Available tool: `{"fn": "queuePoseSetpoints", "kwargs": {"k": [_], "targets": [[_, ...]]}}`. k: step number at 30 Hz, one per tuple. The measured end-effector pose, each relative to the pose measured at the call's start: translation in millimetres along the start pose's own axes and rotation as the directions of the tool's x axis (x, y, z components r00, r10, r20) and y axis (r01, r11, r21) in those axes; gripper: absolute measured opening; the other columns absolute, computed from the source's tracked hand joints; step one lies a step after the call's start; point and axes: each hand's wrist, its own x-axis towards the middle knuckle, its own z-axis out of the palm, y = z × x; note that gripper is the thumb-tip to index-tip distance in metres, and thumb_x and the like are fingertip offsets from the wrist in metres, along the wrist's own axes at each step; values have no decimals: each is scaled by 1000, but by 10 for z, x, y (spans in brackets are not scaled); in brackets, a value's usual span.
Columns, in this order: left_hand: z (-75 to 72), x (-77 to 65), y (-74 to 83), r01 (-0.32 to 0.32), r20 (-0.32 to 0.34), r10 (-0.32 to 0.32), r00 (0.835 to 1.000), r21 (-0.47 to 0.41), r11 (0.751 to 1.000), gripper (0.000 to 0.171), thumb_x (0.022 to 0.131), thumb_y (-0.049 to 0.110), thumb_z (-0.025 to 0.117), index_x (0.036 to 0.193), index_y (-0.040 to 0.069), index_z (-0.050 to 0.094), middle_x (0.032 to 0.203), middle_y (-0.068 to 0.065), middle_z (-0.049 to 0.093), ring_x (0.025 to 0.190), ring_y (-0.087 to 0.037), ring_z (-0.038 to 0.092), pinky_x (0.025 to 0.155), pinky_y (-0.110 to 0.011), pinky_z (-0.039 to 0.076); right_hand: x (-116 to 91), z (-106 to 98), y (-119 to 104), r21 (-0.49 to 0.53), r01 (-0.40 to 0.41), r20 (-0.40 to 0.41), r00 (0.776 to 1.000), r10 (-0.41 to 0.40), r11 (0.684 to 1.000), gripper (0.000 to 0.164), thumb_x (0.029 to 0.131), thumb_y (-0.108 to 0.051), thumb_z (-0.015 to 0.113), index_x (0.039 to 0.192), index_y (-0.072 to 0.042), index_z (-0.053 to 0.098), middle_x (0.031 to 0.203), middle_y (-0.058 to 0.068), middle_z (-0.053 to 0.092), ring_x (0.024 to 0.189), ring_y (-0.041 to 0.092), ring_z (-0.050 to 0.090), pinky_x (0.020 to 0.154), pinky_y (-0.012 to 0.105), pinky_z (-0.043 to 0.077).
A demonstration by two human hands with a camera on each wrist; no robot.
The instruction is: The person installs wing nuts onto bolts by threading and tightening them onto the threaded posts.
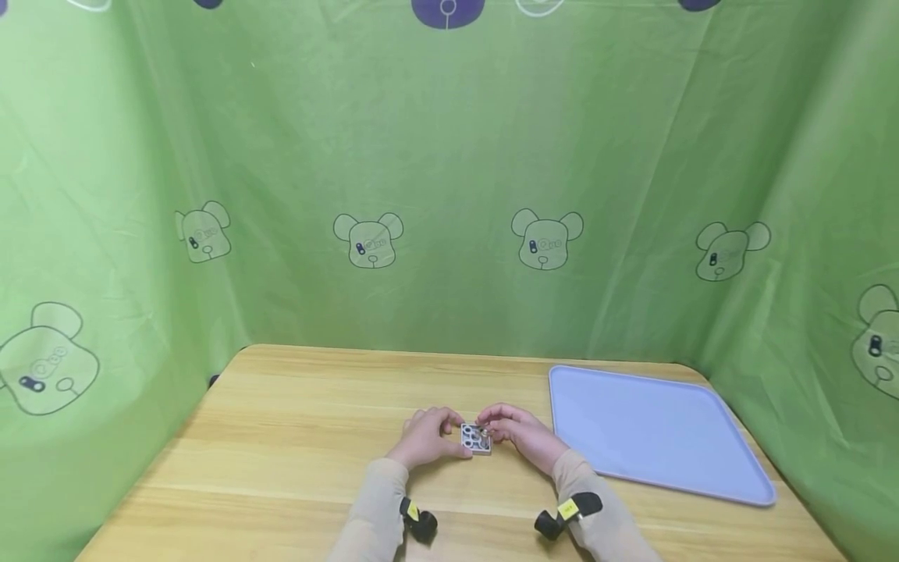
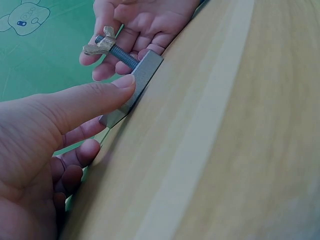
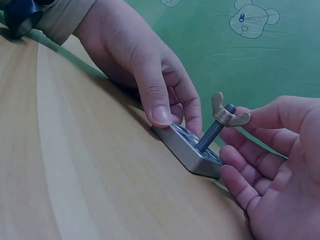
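A small square metal block [image 1: 477, 449] with a ribbed, hollow upper face rests at the tabletop. My left hand [image 1: 426, 439] grips its side, thumb [image 2: 107, 97] along one edge and fingers on the opposite edge. From the block rises a dark threaded bolt [image 3: 210, 136], leaning in the right wrist view. Near the bolt's top end sits a brass-coloured wing nut [image 3: 225, 117]. My right hand [image 1: 523, 434] pinches one wing at its fingertips, the other fingers curled loosely beside the block. In the left wrist view, fingers of the right hand [image 2: 145, 20] show behind the wing nut.
A pale blue tray [image 1: 653, 425] lies on the wooden table [image 1: 302, 437] to the right of the right hand. Green cloth [image 1: 456, 140] with bear-head prints hangs around the table's back and sides. Each sleeve carries a black wrist camera [image 1: 424, 526].
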Motion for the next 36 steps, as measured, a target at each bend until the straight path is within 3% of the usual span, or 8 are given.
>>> {"fn": "queuePoseSetpoints", "kwargs": {"k": [13, 22, 36], "targets": [[-10, -6, 11, 4, 8, -3, 1000, -7, 1000, 52, 66, 43, 85, 110, 21, 67, 87, 7, 58, 81, -11, 43, 83, -33, 30, -10, 2, -15, -52, -9, 39, 999, 11, 999, 43, 88, -10, 61, 127, 6, 54, 128, 17, 59, 110, 16, 55, 102, 35, 33], [-22, -20, 32, -4, 10, 4, 1000, -15, 1000, 50, 67, 40, 86, 109, 20, 67, 86, 6, 57, 81, -12, 43, 82, -34, 29, -18, 9, -16, -78, 24, 70, 997, -19, 997, 33, 88, -12, 64, 115, 7, 60, 126, 17, 60, 112, 16, 56, 102, 37, 35], [-29, -19, 41, -4, 10, 4, 1000, -3, 1000, 50, 67, 41, 85, 109, 20, 67, 86, 4, 58, 80, -12, 42, 83, -34, 29, -19, 71, -48, -175, 39, -1, 999, -40, 984, 30, 85, -12, 71, 105, 6, 59, 120, 22, 61, 106, 19, 57, 97, 36, 37]]}}
